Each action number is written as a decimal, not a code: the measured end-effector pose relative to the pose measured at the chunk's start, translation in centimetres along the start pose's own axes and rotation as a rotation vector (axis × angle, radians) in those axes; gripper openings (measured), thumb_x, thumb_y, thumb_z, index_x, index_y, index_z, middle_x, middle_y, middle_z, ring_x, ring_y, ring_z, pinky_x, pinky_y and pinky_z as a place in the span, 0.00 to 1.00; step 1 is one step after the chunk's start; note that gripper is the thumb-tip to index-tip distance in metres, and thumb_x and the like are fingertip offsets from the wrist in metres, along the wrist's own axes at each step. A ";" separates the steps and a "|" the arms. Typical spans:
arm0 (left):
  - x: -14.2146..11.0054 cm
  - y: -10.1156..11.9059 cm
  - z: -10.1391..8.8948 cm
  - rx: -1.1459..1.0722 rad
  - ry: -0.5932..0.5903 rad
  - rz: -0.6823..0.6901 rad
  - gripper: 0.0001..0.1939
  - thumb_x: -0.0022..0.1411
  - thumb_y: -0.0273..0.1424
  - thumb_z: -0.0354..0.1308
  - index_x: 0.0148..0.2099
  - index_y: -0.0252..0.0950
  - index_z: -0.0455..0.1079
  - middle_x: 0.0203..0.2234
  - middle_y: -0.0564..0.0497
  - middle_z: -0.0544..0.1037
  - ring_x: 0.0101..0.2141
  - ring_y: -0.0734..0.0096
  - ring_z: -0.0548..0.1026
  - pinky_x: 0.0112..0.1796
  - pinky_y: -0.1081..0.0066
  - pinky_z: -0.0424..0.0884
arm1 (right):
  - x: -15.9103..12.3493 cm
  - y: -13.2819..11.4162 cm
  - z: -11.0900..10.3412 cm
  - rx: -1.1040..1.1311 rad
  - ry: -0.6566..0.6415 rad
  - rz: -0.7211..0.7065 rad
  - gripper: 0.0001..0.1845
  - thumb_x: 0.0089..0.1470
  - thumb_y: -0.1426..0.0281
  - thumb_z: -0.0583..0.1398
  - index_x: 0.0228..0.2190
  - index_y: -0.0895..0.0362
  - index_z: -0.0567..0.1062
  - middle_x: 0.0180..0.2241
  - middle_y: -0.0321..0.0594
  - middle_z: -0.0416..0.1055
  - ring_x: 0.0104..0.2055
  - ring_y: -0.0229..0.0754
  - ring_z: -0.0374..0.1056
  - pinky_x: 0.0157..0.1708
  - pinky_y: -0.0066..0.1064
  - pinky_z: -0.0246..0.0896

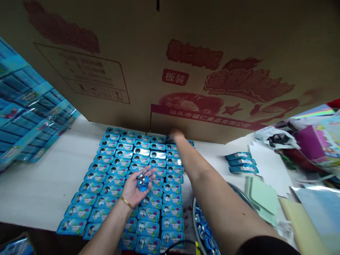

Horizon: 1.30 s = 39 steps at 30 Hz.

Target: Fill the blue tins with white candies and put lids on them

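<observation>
My left hand (138, 187) is palm up with its fingers curled, cupping several small round blue and silver pieces (143, 185). Below it, rows of flat blue printed packs (172, 211) cover the table, most showing a round dark or silvery spot at one end. My right hand (176, 135) reaches over to the far row, down against a pack near the foot of the large cardboard box. Its fingertips are hidden, so I cannot tell whether they hold anything. Beside my right forearm, a round metal bowl (194, 221) contains many blue and silver pieces (203, 232) like those in my left palm.
The tall cardboard box (127, 85) walls off the far side. Wrapped blue packs (29, 102) are stacked at left. Rightward lie a few blue packs (243, 163), pale green pads (262, 194) and a heap of plastic bags (278, 138). A dark cable (180, 242) crosses the near edge.
</observation>
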<state>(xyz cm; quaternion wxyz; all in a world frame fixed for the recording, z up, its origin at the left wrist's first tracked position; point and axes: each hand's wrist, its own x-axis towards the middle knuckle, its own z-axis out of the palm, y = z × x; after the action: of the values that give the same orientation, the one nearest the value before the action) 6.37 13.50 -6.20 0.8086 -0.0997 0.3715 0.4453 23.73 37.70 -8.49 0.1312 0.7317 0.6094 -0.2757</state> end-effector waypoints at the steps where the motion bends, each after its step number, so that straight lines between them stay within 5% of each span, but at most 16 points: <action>1: -0.1 0.1 0.0 0.005 0.011 0.006 0.17 0.54 0.29 0.51 0.48 0.35 0.63 0.46 0.43 0.69 0.38 0.66 0.72 0.26 0.73 0.70 | -0.3 0.0 -0.2 -0.003 0.004 -0.004 0.18 0.37 0.70 0.65 0.35 0.60 0.74 0.34 0.50 0.72 0.37 0.45 0.69 0.33 0.30 0.62; 6: 0.4 0.6 -0.7 0.061 0.041 0.047 0.13 0.54 0.30 0.51 0.43 0.33 0.65 0.31 0.47 0.73 0.28 0.72 0.72 0.18 0.79 0.62 | -5.4 -0.2 0.4 -0.016 0.152 -0.069 0.20 0.44 0.67 0.61 0.42 0.60 0.71 0.41 0.52 0.69 0.44 0.49 0.65 0.38 0.33 0.59; 9: 1.4 0.1 -0.8 0.119 0.087 0.089 0.10 0.55 0.30 0.51 0.40 0.32 0.65 0.22 0.51 0.70 0.20 0.77 0.69 0.15 0.80 0.58 | -11.0 -0.7 3.1 0.107 0.267 -0.468 0.15 0.51 0.61 0.54 0.39 0.51 0.72 0.38 0.40 0.71 0.41 0.41 0.66 0.38 0.28 0.57; 11: 2.1 -0.6 -0.5 0.161 0.141 0.125 0.09 0.55 0.31 0.51 0.38 0.34 0.65 0.20 0.53 0.69 0.18 0.77 0.67 0.14 0.80 0.57 | -14.2 -1.1 5.4 0.183 0.101 -0.716 0.12 0.48 0.60 0.57 0.34 0.50 0.74 0.32 0.35 0.72 0.36 0.37 0.67 0.33 0.24 0.57; 15: 3.0 -2.3 0.0 0.241 0.262 0.193 0.08 0.55 0.35 0.52 0.34 0.35 0.64 0.17 0.54 0.67 0.16 0.77 0.66 0.14 0.79 0.57 | -17.0 -1.4 8.9 0.382 -0.176 -0.615 0.12 0.43 0.65 0.61 0.33 0.53 0.73 0.22 0.31 0.70 0.22 0.33 0.66 0.23 0.22 0.57; 19: 2.8 -2.8 -0.1 0.322 0.136 0.227 0.13 0.54 0.40 0.52 0.34 0.34 0.65 0.18 0.53 0.67 0.17 0.78 0.66 0.14 0.80 0.57 | -15.9 0.0 9.5 0.539 -0.228 -0.548 0.09 0.44 0.74 0.58 0.32 0.56 0.72 0.21 0.30 0.69 0.21 0.32 0.65 0.22 0.21 0.58; 22: 2.0 -2.1 -0.3 0.236 0.012 0.181 0.15 0.56 0.37 0.52 0.42 0.33 0.64 0.20 0.54 0.67 0.18 0.80 0.65 0.14 0.81 0.57 | -13.6 1.6 7.9 0.437 0.071 -0.522 0.07 0.45 0.75 0.56 0.29 0.56 0.72 0.27 0.33 0.71 0.30 0.34 0.67 0.30 0.23 0.59; 25: 1.1 -1.2 -0.5 0.124 -0.028 0.120 0.16 0.56 0.33 0.51 0.47 0.33 0.63 0.22 0.53 0.68 0.20 0.80 0.66 0.15 0.81 0.59 | -10.5 2.6 5.4 0.178 0.275 -0.320 0.09 0.49 0.72 0.54 0.34 0.55 0.71 0.35 0.38 0.71 0.38 0.36 0.66 0.36 0.25 0.58; 32: 0.1 -0.6 -0.7 0.025 -0.023 0.071 0.15 0.56 0.32 0.52 0.45 0.32 0.64 0.24 0.51 0.69 0.22 0.79 0.67 0.17 0.81 0.61 | -4.9 0.4 2.4 -0.124 0.096 -0.116 0.20 0.33 0.73 0.66 0.34 0.60 0.74 0.36 0.51 0.71 0.39 0.49 0.68 0.35 0.31 0.61; 39: -0.5 0.3 -0.4 -0.061 0.001 0.063 0.14 0.57 0.30 0.49 0.45 0.32 0.64 0.33 0.45 0.73 0.34 0.69 0.73 0.30 0.71 0.71 | -4.9 -0.2 1.4 -0.176 0.068 -0.123 0.20 0.34 0.72 0.66 0.35 0.61 0.74 0.35 0.50 0.71 0.40 0.47 0.68 0.36 0.32 0.61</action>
<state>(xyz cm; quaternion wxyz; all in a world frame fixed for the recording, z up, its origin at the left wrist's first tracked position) 5.74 13.13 -6.09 0.7904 -0.1128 0.3612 0.4817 22.64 33.02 -6.85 0.1569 0.6877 0.6790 -0.2035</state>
